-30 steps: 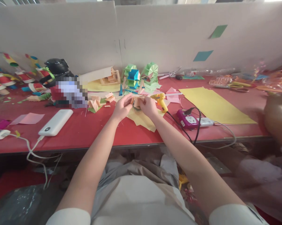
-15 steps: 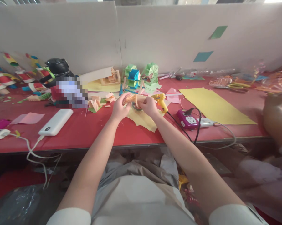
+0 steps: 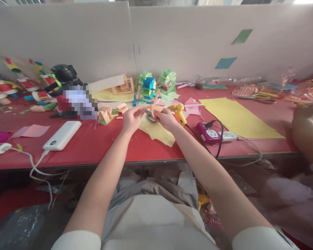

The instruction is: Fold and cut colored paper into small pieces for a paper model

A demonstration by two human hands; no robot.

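My left hand (image 3: 132,118) and my right hand (image 3: 166,118) meet above the red table, both closed on a folded piece of orange paper (image 3: 154,109). Fingers cover much of the paper, so its full shape is hidden. Beneath lie yellow paper pieces (image 3: 160,133) and a small dark round thing (image 3: 151,116), possibly a tape roll. A yellow hot glue gun (image 3: 179,113) rests just right of my right hand. Behind my hands stand a blue and green folded paper wheel (image 3: 149,87) and a green one (image 3: 168,81).
A purple power socket (image 3: 208,132) with cables and a large yellow sheet (image 3: 239,118) lie to the right. At left are a white power bank (image 3: 62,135), a black bottle (image 3: 64,73) and paper figures (image 3: 26,83). Another person's arm (image 3: 306,128) rests at the far right.
The orange paper has turned in my fingers and now shows narrower, with a strip standing up. My left hand has shifted slightly left and flattened along it.
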